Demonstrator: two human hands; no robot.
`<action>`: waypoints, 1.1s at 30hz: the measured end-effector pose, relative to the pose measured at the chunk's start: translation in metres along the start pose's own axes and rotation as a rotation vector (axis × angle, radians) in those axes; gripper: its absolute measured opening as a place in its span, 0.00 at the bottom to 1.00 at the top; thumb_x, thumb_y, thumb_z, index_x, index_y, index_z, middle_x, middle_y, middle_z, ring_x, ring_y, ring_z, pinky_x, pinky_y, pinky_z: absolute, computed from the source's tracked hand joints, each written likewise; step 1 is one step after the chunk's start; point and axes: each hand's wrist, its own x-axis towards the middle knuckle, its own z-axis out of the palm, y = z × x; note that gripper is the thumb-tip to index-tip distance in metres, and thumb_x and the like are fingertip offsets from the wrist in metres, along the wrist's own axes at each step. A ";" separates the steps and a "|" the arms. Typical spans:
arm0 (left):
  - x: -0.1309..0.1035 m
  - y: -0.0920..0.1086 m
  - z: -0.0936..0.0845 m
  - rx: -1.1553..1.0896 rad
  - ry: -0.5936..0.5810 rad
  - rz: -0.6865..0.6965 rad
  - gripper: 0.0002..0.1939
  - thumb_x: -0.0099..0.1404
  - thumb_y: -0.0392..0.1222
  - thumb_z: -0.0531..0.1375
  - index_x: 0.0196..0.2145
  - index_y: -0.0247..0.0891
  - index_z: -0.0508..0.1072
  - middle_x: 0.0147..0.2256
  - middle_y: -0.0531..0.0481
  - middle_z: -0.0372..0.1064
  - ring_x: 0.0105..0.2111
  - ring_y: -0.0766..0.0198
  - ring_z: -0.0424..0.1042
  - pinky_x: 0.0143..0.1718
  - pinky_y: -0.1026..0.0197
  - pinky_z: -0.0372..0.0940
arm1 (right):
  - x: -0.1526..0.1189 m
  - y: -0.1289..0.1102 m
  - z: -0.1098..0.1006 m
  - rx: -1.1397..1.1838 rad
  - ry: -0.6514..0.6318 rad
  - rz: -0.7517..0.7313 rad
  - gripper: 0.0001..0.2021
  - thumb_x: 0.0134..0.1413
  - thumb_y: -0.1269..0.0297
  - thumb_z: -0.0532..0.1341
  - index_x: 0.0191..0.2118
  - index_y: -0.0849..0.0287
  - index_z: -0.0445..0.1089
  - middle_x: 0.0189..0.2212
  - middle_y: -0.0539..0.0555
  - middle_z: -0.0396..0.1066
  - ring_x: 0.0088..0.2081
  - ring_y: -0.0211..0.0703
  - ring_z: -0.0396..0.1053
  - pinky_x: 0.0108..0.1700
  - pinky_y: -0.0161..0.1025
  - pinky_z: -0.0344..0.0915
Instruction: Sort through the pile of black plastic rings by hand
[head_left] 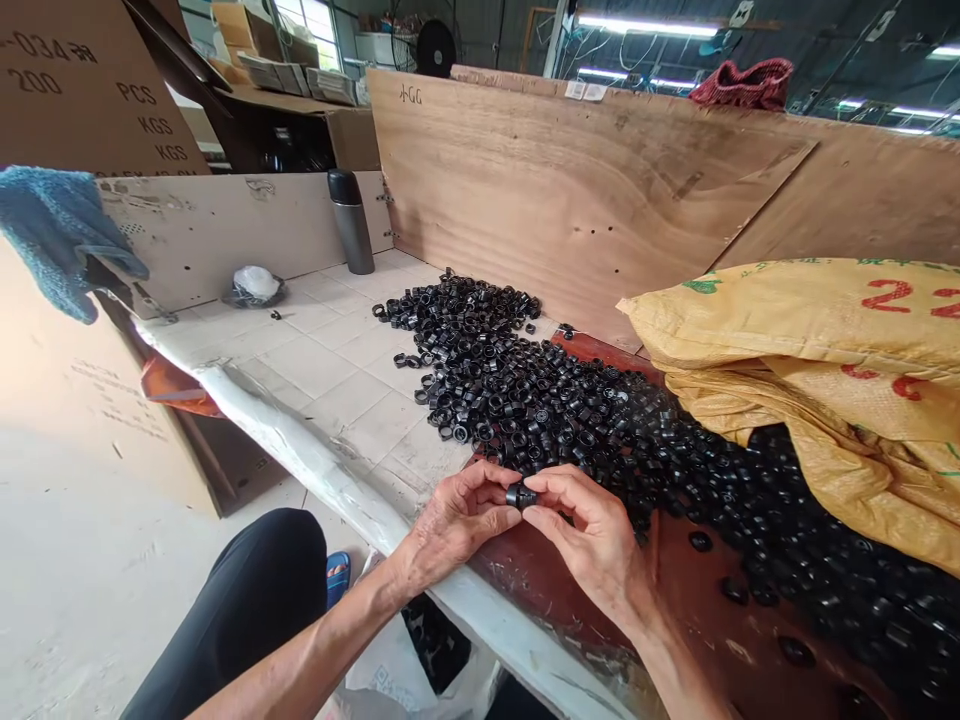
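A small black ribbed part (521,495) is pinched between the fingertips of both hands, just above the front edge of the table. My left hand (457,520) grips its left end with thumb and fingers. On its right end, my right hand (592,530) closes thumb and forefinger. Behind the hands a large pile of black rings (487,370) spreads over the tiled tabletop. To the right, rounded black pieces (817,530) lie on a reddish-brown board (690,630) and come out from the yellow woven sack (810,360).
A dark flask (350,222) and a small plastic-wrapped bundle (255,286) stand at the back left. Wooden panels (570,190) wall the back. A white padded edge (330,485) runs along the front. A blue towel (64,235) hangs left, and an open bag (405,665) sits below.
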 end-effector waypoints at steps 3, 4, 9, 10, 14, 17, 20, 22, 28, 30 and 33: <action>0.001 0.002 0.001 -0.021 0.004 0.025 0.18 0.59 0.43 0.71 0.45 0.36 0.74 0.38 0.48 0.77 0.38 0.64 0.75 0.42 0.62 0.68 | 0.000 0.000 0.000 -0.086 -0.004 -0.082 0.08 0.63 0.65 0.63 0.46 0.50 0.77 0.45 0.55 0.74 0.44 0.48 0.72 0.45 0.41 0.70; 0.001 0.002 0.001 -0.027 0.009 0.034 0.18 0.59 0.42 0.72 0.44 0.36 0.74 0.37 0.49 0.76 0.38 0.64 0.75 0.42 0.62 0.68 | 0.000 0.000 0.000 -0.104 -0.010 -0.101 0.08 0.63 0.65 0.63 0.46 0.51 0.76 0.45 0.55 0.74 0.45 0.48 0.72 0.46 0.41 0.70; -0.002 0.004 0.003 0.004 0.038 0.060 0.17 0.59 0.42 0.71 0.44 0.36 0.76 0.37 0.49 0.75 0.38 0.64 0.74 0.42 0.63 0.68 | -0.002 -0.001 0.000 -0.127 -0.022 -0.116 0.07 0.64 0.65 0.62 0.47 0.52 0.74 0.42 0.53 0.73 0.43 0.44 0.72 0.45 0.38 0.69; -0.002 0.004 0.002 0.029 0.045 0.061 0.16 0.60 0.43 0.71 0.45 0.36 0.77 0.38 0.49 0.75 0.38 0.64 0.73 0.42 0.62 0.67 | -0.002 -0.001 0.000 -0.131 -0.019 -0.109 0.07 0.64 0.64 0.62 0.46 0.52 0.73 0.42 0.52 0.73 0.42 0.43 0.72 0.45 0.38 0.69; -0.004 0.004 0.000 0.091 0.045 0.062 0.15 0.64 0.44 0.68 0.46 0.37 0.77 0.39 0.48 0.74 0.39 0.63 0.73 0.44 0.61 0.67 | -0.003 0.001 0.001 -0.164 0.014 -0.069 0.08 0.63 0.61 0.64 0.47 0.51 0.73 0.39 0.50 0.75 0.40 0.42 0.73 0.44 0.36 0.69; -0.003 0.002 -0.001 0.091 0.025 0.099 0.14 0.64 0.43 0.68 0.47 0.38 0.76 0.40 0.49 0.74 0.41 0.63 0.72 0.45 0.61 0.67 | -0.004 0.005 0.003 -0.198 0.033 -0.060 0.10 0.63 0.59 0.64 0.49 0.50 0.72 0.39 0.49 0.76 0.38 0.41 0.74 0.43 0.34 0.70; -0.003 0.002 -0.002 0.135 0.014 0.125 0.14 0.65 0.42 0.67 0.47 0.38 0.76 0.42 0.48 0.74 0.42 0.62 0.72 0.46 0.61 0.67 | -0.005 0.007 0.004 -0.234 0.033 -0.102 0.10 0.66 0.60 0.62 0.51 0.51 0.70 0.37 0.49 0.76 0.35 0.39 0.75 0.41 0.34 0.69; -0.003 0.002 -0.002 0.153 0.004 0.137 0.13 0.65 0.42 0.67 0.47 0.38 0.76 0.43 0.47 0.74 0.42 0.61 0.73 0.46 0.60 0.68 | -0.006 0.007 0.004 -0.247 0.025 -0.137 0.10 0.68 0.62 0.59 0.52 0.52 0.69 0.35 0.49 0.76 0.32 0.39 0.74 0.38 0.33 0.69; -0.003 0.001 -0.003 0.201 0.004 0.223 0.11 0.66 0.43 0.65 0.46 0.38 0.76 0.43 0.47 0.71 0.44 0.60 0.71 0.48 0.58 0.66 | -0.006 0.003 0.002 -0.241 -0.069 -0.132 0.06 0.67 0.63 0.59 0.47 0.56 0.69 0.29 0.48 0.73 0.30 0.38 0.73 0.36 0.33 0.66; -0.003 0.002 -0.004 0.250 0.012 0.215 0.11 0.67 0.43 0.65 0.46 0.39 0.76 0.44 0.46 0.71 0.44 0.61 0.70 0.48 0.59 0.66 | -0.006 0.004 0.003 -0.283 -0.061 -0.123 0.08 0.70 0.61 0.57 0.39 0.56 0.69 0.23 0.46 0.68 0.24 0.36 0.68 0.32 0.33 0.62; -0.003 0.002 -0.003 0.249 -0.005 0.185 0.11 0.66 0.43 0.66 0.46 0.38 0.76 0.44 0.46 0.72 0.44 0.60 0.70 0.47 0.59 0.66 | -0.004 0.005 0.004 -0.358 -0.035 -0.150 0.18 0.72 0.59 0.52 0.28 0.56 0.66 0.21 0.47 0.64 0.23 0.35 0.63 0.29 0.35 0.57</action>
